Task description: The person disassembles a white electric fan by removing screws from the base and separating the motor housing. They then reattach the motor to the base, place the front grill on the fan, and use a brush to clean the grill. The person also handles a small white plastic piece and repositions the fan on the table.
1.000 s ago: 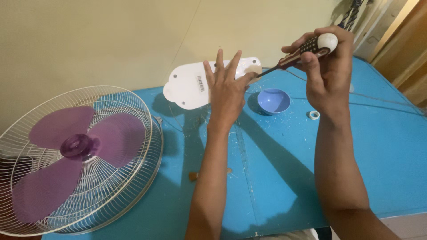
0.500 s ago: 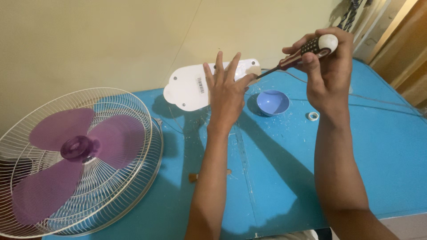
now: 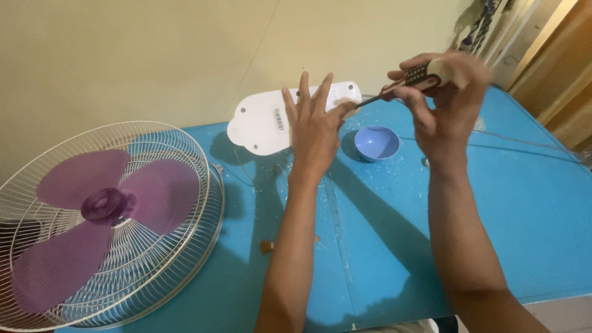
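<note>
My left hand (image 3: pixel 314 126) rests flat with spread fingers on the white fan base (image 3: pixel 262 123), which lies upside down at the back of the blue table (image 3: pixel 382 246). My right hand (image 3: pixel 447 108) grips a screwdriver (image 3: pixel 410 77) with a dark ribbed handle and a pale end cap. Its shaft slants down to the left, and the tip meets the right end of the fan base by my left fingertips. The right hand is blurred.
A fan head with a wire guard (image 3: pixel 154 259) and purple blades (image 3: pixel 98 203) lies on the left of the table. A small blue bowl (image 3: pixel 377 143) sits just right of the fan base. A small brown object (image 3: pixel 266 246) lies near my left forearm. A thin cable (image 3: pixel 524 148) runs across the right side.
My right hand has shifted slightly on the screwdriver handle and is now blurred. My left hand stays pressed on the fan base.
</note>
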